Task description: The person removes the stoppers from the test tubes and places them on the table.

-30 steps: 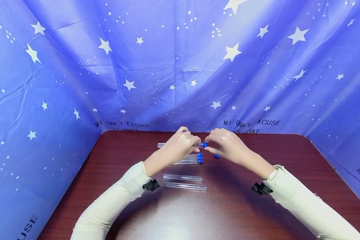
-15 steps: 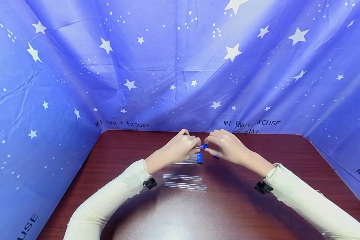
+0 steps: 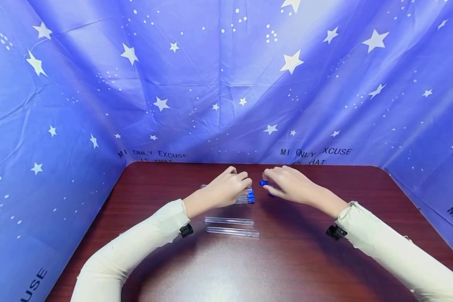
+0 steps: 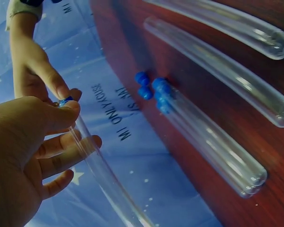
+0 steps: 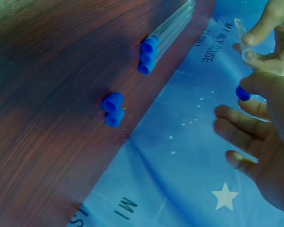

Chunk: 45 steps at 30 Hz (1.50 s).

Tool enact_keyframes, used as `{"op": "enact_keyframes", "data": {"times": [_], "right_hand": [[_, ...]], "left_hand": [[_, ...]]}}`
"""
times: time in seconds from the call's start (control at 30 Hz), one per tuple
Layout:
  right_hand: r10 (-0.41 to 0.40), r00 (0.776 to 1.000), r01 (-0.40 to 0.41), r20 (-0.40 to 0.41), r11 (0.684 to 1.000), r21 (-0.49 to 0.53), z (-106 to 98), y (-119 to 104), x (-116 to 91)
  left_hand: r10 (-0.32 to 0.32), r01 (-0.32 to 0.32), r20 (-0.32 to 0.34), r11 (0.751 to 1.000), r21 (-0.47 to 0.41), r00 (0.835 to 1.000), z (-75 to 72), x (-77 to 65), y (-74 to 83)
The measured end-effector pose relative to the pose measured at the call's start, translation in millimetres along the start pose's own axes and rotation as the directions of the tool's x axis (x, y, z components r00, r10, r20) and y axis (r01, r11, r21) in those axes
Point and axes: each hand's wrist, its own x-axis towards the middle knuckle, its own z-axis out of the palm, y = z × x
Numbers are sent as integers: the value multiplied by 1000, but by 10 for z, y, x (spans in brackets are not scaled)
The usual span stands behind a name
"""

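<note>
My left hand [image 3: 226,186] pinches a clear test tube [image 4: 111,184] between thumb and fingers, near its open end, above the table. My right hand [image 3: 292,184] pinches a blue cap [image 5: 243,93] between thumb and index finger, its other fingers spread. A gap shows between the cap and the tube's end [image 5: 248,56] in the right wrist view. Below the left hand lie three blue-capped test tubes [image 4: 208,142], side by side, partly hidden in the head view. Two loose blue caps [image 5: 113,109] sit together on the table below the right hand.
Two uncapped clear test tubes, a farther one [image 3: 229,221] and a nearer one [image 3: 233,232], lie roughly parallel on the dark red wooden table [image 3: 305,260]. A blue star-printed cloth [image 3: 219,84] hangs behind the table and along both sides.
The blue cap was at the test tube's end; it is now apart from it in the right hand, which has moved slightly right. The left hand still holds the tube.
</note>
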Motion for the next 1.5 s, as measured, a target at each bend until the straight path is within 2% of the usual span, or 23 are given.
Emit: {"op": "enact_keyframes", "data": {"times": [0.23, 0.43, 0.7, 0.9, 1.13, 1.5], "right_hand": [[91, 983, -97, 159, 995, 31, 78, 84, -52], [121, 970, -131, 212, 991, 32, 181, 179, -119], [138, 948, -155, 287, 987, 39, 283, 203, -170], [138, 941, -156, 308, 987, 34, 346, 183, -201], [137, 937, -152, 322, 988, 23, 453, 171, -266], [113, 950, -108, 291, 994, -33, 505, 164, -289]], "left_hand": [[58, -64, 82, 996, 68, 995, 77, -2, 59], [93, -106, 155, 991, 82, 983, 143, 19, 125], [98, -128, 279, 987, 92, 955, 223, 33, 197], [85, -119, 310, 989, 90, 947, 275, 15, 234], [81, -98, 388, 995, 24, 918, 347, -36, 286], [91, -106, 408, 994, 14, 908, 442, -47, 293]]}}
